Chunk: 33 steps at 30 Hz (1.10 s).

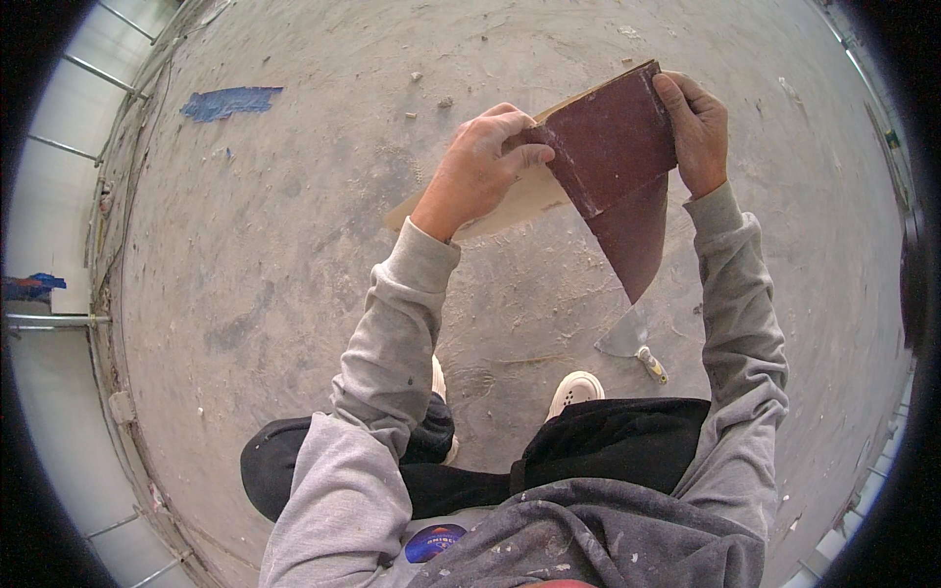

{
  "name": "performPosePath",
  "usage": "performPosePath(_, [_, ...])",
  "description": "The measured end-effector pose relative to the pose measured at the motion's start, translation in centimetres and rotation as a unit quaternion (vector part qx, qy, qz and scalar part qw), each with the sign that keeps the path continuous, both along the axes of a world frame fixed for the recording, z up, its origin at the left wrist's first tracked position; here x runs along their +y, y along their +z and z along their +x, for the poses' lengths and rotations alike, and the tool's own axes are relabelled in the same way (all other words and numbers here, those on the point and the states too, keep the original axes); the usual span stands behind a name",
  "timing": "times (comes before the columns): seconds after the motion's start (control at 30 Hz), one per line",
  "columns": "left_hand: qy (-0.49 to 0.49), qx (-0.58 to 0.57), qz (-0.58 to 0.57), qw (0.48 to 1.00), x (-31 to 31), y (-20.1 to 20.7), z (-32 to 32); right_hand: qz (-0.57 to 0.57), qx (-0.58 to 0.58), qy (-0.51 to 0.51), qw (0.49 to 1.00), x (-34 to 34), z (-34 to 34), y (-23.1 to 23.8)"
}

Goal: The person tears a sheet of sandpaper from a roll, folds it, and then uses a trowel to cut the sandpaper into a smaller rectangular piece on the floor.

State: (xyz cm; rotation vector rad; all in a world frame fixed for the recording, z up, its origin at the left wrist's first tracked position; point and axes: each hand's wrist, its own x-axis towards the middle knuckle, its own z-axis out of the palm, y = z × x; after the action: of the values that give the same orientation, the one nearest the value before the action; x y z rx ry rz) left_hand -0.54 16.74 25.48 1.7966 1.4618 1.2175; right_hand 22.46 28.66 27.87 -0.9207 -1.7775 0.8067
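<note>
Between my two hands is a sheet of dark red-brown sandpaper (613, 142), held up above the floor. It is folded, with a pointed flap hanging down and a pale tan backing (524, 206) showing behind my left wrist. My left hand (480, 162) pinches the left edge, thumb in front and fingers curled behind. At the right edge my right hand (694, 127) grips the folded sheet, thumb on its face. Below the hanging flap, a putty knife (627, 340) with a wide blade and a yellowish handle lies on the floor.
I am squatting on a dusty grey concrete floor (294, 265), a pale shoe (576, 390) near the putty knife. A blue strip (231, 103) lies at the far left among small bits of debris. Metal framing with white panels (49, 196) runs along the left side.
</note>
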Motion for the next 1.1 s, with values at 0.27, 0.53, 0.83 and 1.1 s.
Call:
performPosePath(0.27, [-0.028, 0.030, -0.016, 0.999, -0.1, 0.0, 0.0, 0.020, 0.032, 0.027, 0.999, -0.1, -0.4, 0.0])
performPosePath(0.53, [-0.058, -0.030, 0.007, 0.998, -0.1, -0.6, 0.1, 0.028, -0.007, 0.047, 0.999, 0.2, 0.1, 0.5])
performPosePath(0.83, [-0.041, -0.041, 0.010, 0.998, 0.2, -1.3, 0.1, 0.016, 0.003, 0.037, 0.999, 0.2, 0.1, 0.4])
performPosePath(1.1, [-0.045, -0.013, 0.004, 0.999, 0.3, -1.5, 0.0, -0.029, -0.009, 0.062, 0.998, -0.2, 0.1, 1.0])
